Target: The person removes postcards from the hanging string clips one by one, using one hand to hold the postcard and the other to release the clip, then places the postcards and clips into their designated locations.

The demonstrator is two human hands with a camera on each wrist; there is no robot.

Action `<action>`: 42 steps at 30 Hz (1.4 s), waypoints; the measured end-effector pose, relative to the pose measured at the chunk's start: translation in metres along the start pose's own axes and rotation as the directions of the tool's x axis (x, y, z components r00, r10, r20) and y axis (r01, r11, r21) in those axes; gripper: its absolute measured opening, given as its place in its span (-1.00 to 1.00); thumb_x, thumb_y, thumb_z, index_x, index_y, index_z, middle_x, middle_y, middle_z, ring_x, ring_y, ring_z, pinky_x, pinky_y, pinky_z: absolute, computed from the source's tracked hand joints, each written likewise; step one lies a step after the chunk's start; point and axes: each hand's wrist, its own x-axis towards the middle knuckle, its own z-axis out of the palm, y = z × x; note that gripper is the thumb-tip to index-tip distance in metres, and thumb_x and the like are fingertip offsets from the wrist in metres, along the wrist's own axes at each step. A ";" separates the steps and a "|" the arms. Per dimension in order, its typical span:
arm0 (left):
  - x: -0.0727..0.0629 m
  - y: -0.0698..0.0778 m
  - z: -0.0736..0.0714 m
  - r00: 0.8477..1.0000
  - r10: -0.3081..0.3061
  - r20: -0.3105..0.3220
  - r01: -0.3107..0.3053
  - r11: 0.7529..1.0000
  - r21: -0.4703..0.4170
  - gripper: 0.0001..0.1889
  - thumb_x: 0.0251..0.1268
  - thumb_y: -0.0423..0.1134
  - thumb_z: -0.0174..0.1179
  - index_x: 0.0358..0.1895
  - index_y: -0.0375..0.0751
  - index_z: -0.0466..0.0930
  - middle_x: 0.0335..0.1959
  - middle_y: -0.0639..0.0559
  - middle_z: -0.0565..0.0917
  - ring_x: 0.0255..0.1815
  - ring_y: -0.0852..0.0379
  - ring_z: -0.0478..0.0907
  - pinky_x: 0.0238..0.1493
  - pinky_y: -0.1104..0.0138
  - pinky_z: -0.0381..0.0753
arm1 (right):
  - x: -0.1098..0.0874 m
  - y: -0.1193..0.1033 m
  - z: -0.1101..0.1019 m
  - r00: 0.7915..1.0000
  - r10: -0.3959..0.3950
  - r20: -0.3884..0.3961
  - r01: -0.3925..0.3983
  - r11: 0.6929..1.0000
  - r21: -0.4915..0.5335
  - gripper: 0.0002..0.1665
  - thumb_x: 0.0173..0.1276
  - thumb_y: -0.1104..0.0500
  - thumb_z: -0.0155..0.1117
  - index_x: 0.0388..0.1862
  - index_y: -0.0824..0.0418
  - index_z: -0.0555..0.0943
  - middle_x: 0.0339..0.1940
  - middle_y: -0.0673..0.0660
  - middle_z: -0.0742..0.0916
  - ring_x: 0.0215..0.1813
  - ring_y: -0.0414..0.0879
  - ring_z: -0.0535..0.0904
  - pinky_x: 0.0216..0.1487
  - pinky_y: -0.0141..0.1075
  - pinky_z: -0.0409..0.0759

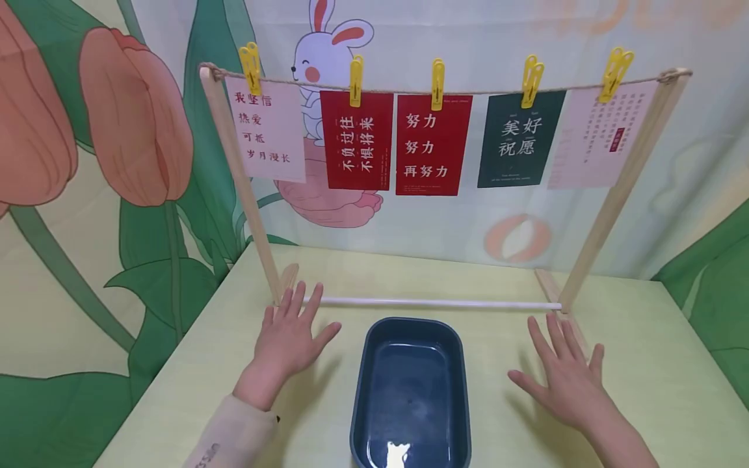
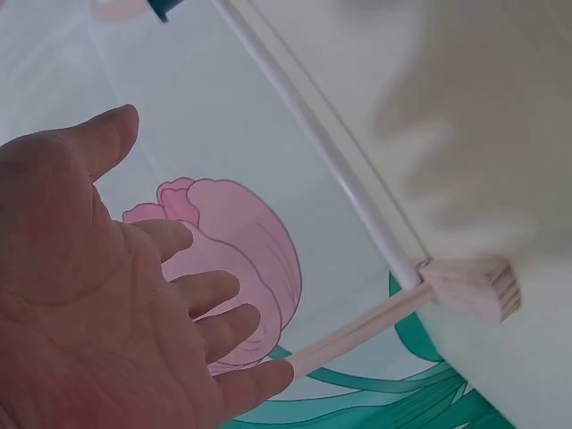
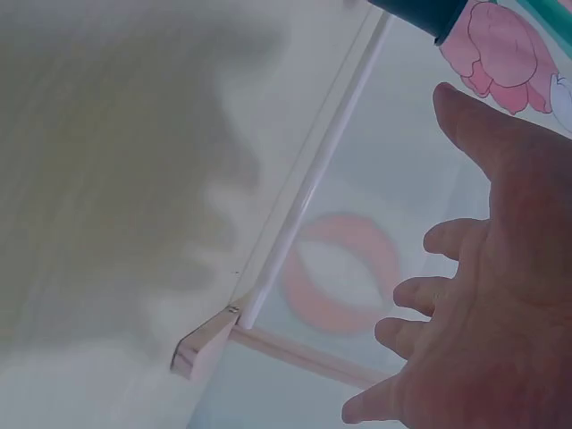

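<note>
1. Beige-sleeved left hand (image 1: 287,341) hovers at 10 o'clock from the navy bin (image 1: 409,396), fingers spread, gripping nothing.
2. One bin sits on the tabletop (image 1: 494,351), between the two hands.
3. Right hand (image 1: 567,383), at the bin's 3 o'clock, also has its fingers spread and holds nothing.
4. Step in hand: seemingly a pause, with the cards (image 1: 433,149) hanging toward 12 o'clock; handling one would call for a reach up there and a fingertip pinch on its clip.
5. Counts: two wooden posts (image 1: 242,188), one twine (image 1: 402,91), five yellow clips (image 1: 437,84), one white rod (image 1: 433,303); five cards, left to right pink, red, red, green, pink.
</note>
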 end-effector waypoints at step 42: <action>0.012 0.006 -0.096 0.994 0.077 -0.071 -0.067 0.989 0.133 -0.11 0.62 0.24 0.02 0.76 -0.14 -0.06 0.76 -0.35 -0.06 0.75 -0.40 -0.14 0.64 -0.36 -0.12 | 0.045 -0.064 -0.023 0.983 -0.184 -0.031 0.184 0.983 0.015 0.15 0.48 -0.32 0.34 0.79 0.11 0.06 0.77 0.37 0.09 0.76 0.39 -0.11 0.44 0.68 -0.30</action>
